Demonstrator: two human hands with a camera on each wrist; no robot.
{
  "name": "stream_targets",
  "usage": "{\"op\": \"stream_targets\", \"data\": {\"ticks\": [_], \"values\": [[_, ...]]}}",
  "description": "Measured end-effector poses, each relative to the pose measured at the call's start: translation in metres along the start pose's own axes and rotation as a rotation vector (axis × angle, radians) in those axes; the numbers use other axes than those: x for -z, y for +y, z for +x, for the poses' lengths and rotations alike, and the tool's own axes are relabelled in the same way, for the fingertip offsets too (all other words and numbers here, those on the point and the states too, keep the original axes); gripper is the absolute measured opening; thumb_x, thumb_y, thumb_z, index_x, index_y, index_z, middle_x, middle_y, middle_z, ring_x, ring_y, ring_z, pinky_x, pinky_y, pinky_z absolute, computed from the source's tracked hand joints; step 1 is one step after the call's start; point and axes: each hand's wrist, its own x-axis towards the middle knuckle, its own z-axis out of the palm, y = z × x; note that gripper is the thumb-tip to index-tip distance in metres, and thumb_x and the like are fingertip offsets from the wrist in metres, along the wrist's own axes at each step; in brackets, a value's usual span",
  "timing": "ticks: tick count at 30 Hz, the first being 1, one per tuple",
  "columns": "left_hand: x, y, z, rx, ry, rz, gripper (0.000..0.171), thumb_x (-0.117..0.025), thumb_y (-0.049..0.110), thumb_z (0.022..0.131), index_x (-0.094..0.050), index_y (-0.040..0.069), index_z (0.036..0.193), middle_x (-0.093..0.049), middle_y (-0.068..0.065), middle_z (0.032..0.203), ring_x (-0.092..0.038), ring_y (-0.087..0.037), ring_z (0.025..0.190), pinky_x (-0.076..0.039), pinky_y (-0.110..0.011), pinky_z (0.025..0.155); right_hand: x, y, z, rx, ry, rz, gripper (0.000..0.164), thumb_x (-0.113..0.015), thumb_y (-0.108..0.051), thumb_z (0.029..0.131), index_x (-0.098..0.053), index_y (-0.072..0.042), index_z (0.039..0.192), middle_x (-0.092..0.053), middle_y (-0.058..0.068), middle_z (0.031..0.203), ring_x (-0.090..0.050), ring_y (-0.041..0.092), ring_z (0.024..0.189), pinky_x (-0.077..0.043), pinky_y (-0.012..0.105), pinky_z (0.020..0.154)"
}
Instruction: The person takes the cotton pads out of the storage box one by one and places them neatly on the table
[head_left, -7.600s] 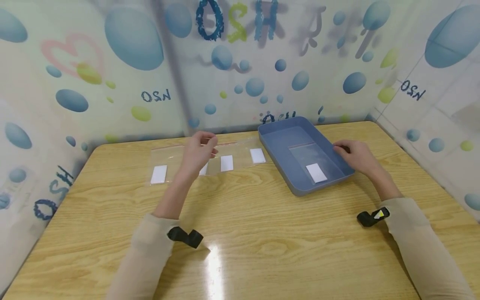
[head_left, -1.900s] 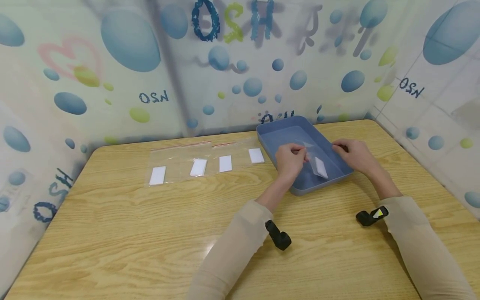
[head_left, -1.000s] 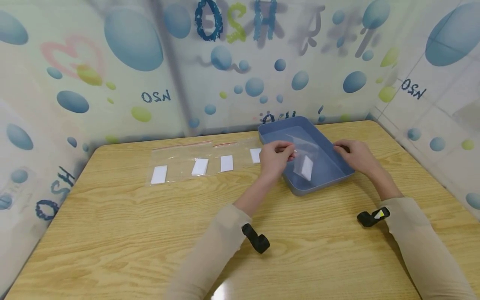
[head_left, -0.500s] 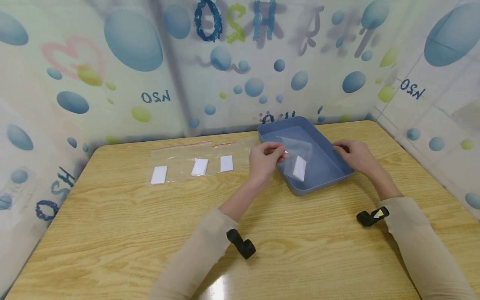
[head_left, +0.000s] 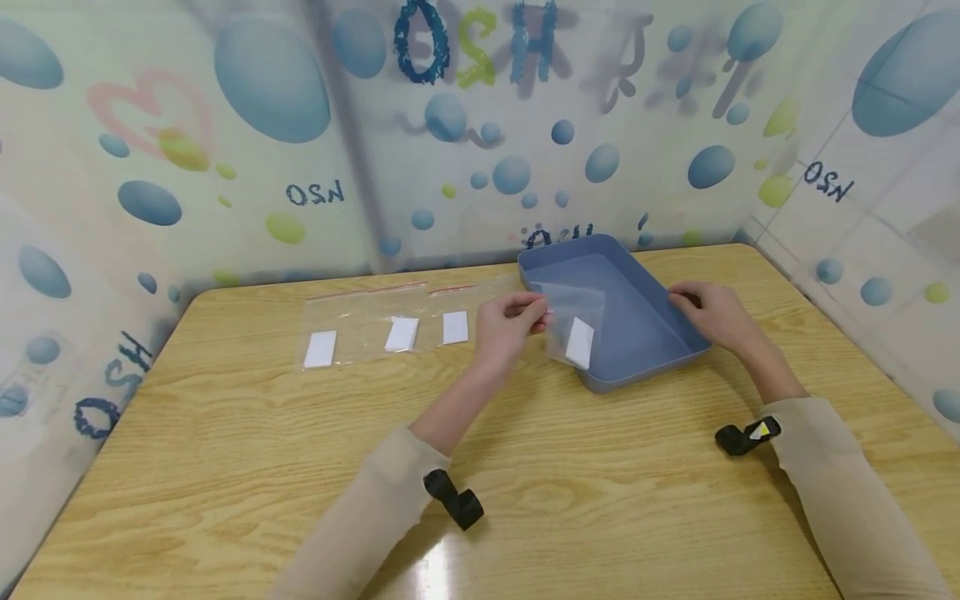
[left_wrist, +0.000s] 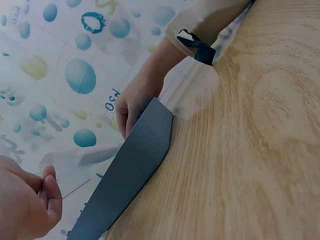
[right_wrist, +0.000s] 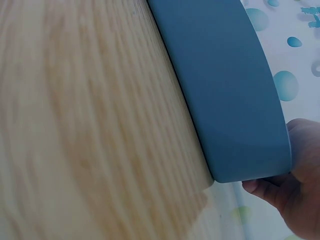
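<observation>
My left hand pinches a clear zip-lock bag by its left edge, with a flat white rectangular piece inside. The bag hangs above the left side of a blue-grey tray; it looks pale and faint in the left wrist view. At the tray's right side, my right hand grips the rim between thumb and fingers; the right wrist view shows that hand at the tray's corner. No other bag shows in the tray.
Several more clear bags with white pieces lie in a row along the table's back, left of the tray; my left hand covers the rightmost piece. A patterned wall stands right behind the wooden table.
The bag with its white piece, earlier lying in the tray, is now lifted in my left hand. That hand has drawn it left across the tray. My right hand stays at the rim.
</observation>
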Motion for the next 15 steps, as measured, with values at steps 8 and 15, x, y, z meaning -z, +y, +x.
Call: {"op": "stream_targets", "data": {"ticks": [8,15], "values": [[0.014,0.004,-0.005,0.018,0.025,-0.028,0.017,-0.068,0.002,0.096,-0.07,-0.009,0.108,-0.071,-0.013,0.089,-0.069,-0.013,0.075,-0.06,-0.027,0.076,0.0,0.0,0.0,0.005,0.006,-0.002,0.031,-0.052,-0.012,0.106,-0.065,0.012,0.12,-0.068,0.03,0.108,-0.064,0.037,0.09,-0.05,0.047,0.074],[0.026,0.005,-0.01,0.028,0.033,-0.033,0.018,-0.068,0.001,0.096,-0.07,-0.01,0.109,-0.072,-0.013,0.09,-0.069,-0.012,0.074,-0.06,-0.025,0.074,-0.001,0.0,0.0,0.009,0.009,-0.008,0.031,-0.053,-0.012,0.106,-0.066,0.012,0.119,-0.069,0.029,0.107,-0.064,0.036,0.089,-0.05,0.047,0.074]]}}
